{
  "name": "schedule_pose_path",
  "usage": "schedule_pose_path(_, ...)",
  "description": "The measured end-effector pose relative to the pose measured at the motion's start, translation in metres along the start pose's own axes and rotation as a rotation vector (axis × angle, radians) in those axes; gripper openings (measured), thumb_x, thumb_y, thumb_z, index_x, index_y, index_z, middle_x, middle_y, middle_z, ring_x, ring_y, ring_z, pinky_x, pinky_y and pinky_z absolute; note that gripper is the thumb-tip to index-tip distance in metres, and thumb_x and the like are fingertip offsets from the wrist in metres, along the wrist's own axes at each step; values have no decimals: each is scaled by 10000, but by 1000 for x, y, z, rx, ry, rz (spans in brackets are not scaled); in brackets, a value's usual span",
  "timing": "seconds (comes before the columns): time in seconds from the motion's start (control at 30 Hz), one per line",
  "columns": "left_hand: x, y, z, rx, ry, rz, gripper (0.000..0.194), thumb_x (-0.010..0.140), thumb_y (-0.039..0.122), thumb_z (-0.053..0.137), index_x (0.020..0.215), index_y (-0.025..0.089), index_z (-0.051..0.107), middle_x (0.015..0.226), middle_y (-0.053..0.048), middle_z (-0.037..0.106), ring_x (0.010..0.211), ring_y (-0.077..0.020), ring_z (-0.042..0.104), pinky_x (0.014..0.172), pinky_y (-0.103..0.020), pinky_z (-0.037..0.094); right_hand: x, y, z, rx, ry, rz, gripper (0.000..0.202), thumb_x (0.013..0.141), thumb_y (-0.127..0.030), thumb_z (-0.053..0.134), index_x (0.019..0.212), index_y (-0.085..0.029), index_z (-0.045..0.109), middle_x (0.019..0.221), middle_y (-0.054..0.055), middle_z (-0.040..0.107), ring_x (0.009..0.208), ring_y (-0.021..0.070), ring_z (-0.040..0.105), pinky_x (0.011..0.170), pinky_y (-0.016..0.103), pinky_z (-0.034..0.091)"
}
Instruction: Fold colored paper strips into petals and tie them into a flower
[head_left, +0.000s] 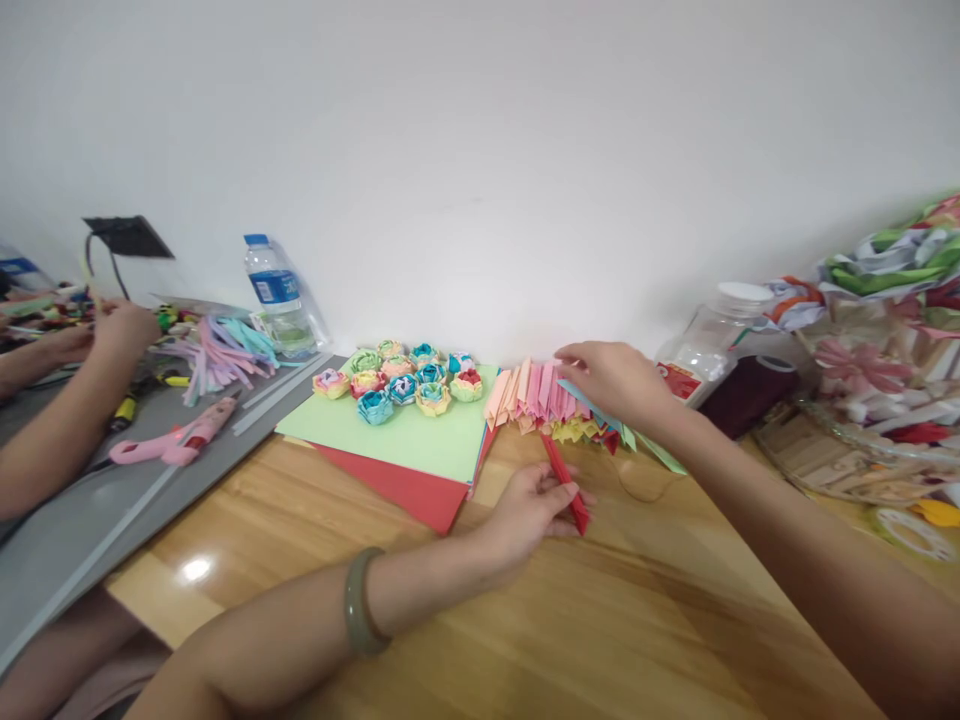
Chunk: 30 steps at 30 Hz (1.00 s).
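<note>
My left hand [532, 510], below a wrist with a green bangle [361, 603], pinches a red folded paper strip [568, 487] above the wooden table. Over a row of folded paper pieces [536, 393] my right hand [607, 378] reaches from the right, its fingers bent and slightly apart at the row's top edge. Pink, peach, yellow and red pieces stand packed together there. A blue folded piece [576, 394] lies just under the right fingers; whether they touch it is unclear.
Several paper flowers [402, 388] stand on light green paper sheets [390, 440], over red paper [405, 490]. A plastic jar [697, 335], a dark thread spool [750, 395] and a basket [802, 450] stand right. Left are a water bottle [279, 295], a pink glue gun [180, 440] and another person's hand [124, 330].
</note>
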<state>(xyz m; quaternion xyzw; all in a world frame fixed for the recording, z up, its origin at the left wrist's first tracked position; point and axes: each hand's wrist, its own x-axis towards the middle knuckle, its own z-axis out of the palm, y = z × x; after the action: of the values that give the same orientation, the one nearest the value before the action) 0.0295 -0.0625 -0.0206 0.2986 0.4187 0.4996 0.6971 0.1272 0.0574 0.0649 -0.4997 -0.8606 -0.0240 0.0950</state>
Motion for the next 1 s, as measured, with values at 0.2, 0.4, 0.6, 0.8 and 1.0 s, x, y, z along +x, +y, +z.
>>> schedule_pose_path(0.2, 0, 0, 0, 5, -10, 11, 299, 689, 248, 618, 928, 116, 497, 762, -57, 605, 696, -130, 563, 656, -281, 446, -3, 13, -6, -61, -56, 186, 361, 784, -415, 403, 857, -188, 673, 834, 120, 670, 778, 276, 604, 600, 336, 401)
schedule_pose_path(0.4, 1, -2, -1, 10, -16, 21, 330, 659, 284, 656, 909, 126, 510, 764, -59, 613, 694, -137, 565, 642, -285, 445, -4, 12, 4, -44, -113, 239, 259, 746, -338, 452, 774, -223, 682, 829, 89, 672, 774, 262, 602, 586, 328, 399)
schedule_pose_path(0.6, 2, -3, -2, 1, -42, 29, 338, 638, 305, 675, 882, 127, 522, 760, -56, 610, 693, -135, 565, 638, -281, 450, 1, 14, 2, 12, -122, 269, 264, 721, -353, 457, 758, -231, 688, 799, 69, 679, 740, 226, 600, 553, 283, 384)
schedule_pose_path(0.8, 2, -2, -2, 15, -48, 35, 334, 642, 297, 672, 889, 124, 527, 782, -65, 613, 715, -135, 570, 642, -275, 456, 3, 13, 6, 34, -117, 269, 232, 685, -332, 485, 665, -211, 681, 733, 79, 670, 695, 224, 596, 551, 289, 377)
schedule_pose_path(1.0, 2, -3, -3, 14, -52, 47, 330, 645, 304, 676, 885, 125, 538, 787, -68, 618, 710, -136, 574, 642, -277, 456, 3, 12, 6, 91, -37, 265, 207, 681, -342, 509, 678, -212, 670, 712, 68, 668, 686, 221, 593, 562, 290, 366)
